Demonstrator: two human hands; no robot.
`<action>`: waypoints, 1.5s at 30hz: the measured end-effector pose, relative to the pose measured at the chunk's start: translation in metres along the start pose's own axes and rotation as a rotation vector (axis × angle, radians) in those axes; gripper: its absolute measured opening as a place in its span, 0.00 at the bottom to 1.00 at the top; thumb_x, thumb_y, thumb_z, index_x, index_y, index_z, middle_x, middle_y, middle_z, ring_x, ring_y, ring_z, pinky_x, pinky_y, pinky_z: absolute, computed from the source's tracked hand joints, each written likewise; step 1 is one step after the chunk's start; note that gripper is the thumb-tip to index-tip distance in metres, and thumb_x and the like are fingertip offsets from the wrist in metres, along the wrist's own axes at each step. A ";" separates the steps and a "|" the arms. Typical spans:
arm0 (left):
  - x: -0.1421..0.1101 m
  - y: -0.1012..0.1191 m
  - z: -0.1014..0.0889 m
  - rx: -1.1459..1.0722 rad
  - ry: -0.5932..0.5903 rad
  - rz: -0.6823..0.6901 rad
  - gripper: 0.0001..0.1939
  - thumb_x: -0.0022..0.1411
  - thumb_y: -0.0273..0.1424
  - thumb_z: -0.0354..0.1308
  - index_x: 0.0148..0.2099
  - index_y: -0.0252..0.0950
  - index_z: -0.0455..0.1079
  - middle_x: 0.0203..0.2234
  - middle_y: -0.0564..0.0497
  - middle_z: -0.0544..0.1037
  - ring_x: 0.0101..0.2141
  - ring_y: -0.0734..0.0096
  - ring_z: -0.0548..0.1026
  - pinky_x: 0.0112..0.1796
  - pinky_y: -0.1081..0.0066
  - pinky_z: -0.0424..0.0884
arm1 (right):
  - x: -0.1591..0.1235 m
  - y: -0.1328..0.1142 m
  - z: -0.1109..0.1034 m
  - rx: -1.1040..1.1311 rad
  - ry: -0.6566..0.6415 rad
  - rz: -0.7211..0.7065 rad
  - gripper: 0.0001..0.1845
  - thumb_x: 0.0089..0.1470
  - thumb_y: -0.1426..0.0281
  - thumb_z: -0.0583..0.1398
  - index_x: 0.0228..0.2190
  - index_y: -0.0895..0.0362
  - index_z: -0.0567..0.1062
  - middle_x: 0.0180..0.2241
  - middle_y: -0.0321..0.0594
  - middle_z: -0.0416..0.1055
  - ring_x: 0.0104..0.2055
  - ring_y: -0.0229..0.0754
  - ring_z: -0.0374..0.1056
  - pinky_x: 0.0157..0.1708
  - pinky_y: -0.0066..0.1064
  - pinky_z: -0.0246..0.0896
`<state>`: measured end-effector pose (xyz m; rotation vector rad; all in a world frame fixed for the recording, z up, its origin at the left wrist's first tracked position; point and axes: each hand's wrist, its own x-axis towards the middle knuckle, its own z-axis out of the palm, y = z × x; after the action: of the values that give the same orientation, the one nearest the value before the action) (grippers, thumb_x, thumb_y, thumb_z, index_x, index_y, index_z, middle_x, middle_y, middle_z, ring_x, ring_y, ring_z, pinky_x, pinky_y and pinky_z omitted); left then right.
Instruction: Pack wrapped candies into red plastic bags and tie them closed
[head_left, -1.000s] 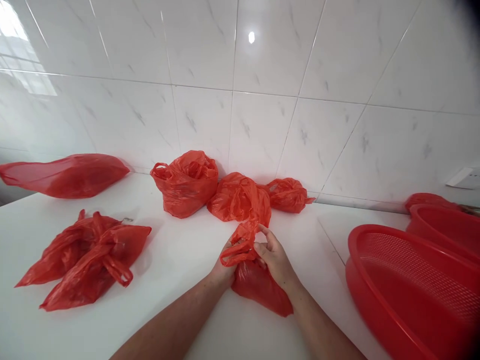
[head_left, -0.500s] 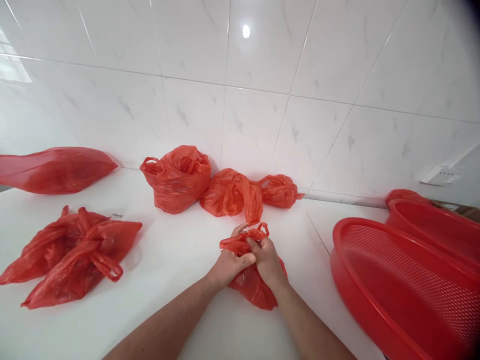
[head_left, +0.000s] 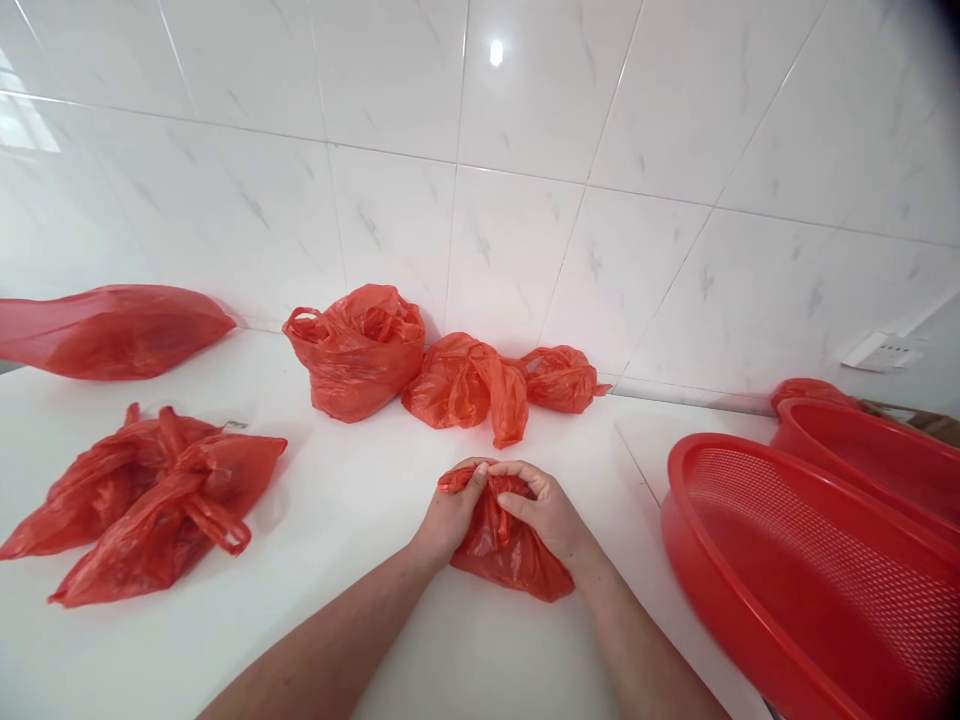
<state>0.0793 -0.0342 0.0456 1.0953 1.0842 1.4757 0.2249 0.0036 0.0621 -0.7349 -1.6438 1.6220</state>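
Note:
Between my two hands a small, filled red plastic bag point(head_left: 514, 560) rests on the white table, its gathered top at the far side. My left hand point(head_left: 456, 510) grips that top from the left, the thumb pressed along it. From the right, my right hand point(head_left: 544, 505) holds the bag, thumb and fingers curved round the gathered plastic. Some fingertips are hidden behind the bag. Just beyond my hands lies a crumpled red bag point(head_left: 457, 380) with a loose strip hanging toward me.
Along the tiled wall sit a fuller red bag point(head_left: 360, 350), a smaller red bundle point(head_left: 562, 380) and a long red bag point(head_left: 127, 330). Two knotted red bags point(head_left: 165, 490) lie at left. Red mesh baskets point(head_left: 712, 560) stand at right, and a socket plate point(head_left: 883, 352) is on the wall.
My hands have drawn the bag's loose top and handle loop down into a tighter gather. The right hand has shifted from crossing over the left to the bag's right side.

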 end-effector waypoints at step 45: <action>-0.024 -0.014 0.009 1.003 -0.121 0.570 0.41 0.49 0.29 0.61 0.65 0.39 0.51 0.55 0.34 0.65 0.48 0.45 0.70 0.42 0.53 0.68 | 0.003 0.029 -0.061 0.023 0.285 0.212 0.28 0.49 0.55 0.61 0.51 0.50 0.69 0.29 0.36 0.74 0.30 0.43 0.71 0.33 0.35 0.67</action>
<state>0.0937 -0.0549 0.0315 2.3076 1.5512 1.2158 0.2692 0.0439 0.0312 -1.1044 -1.3783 1.5906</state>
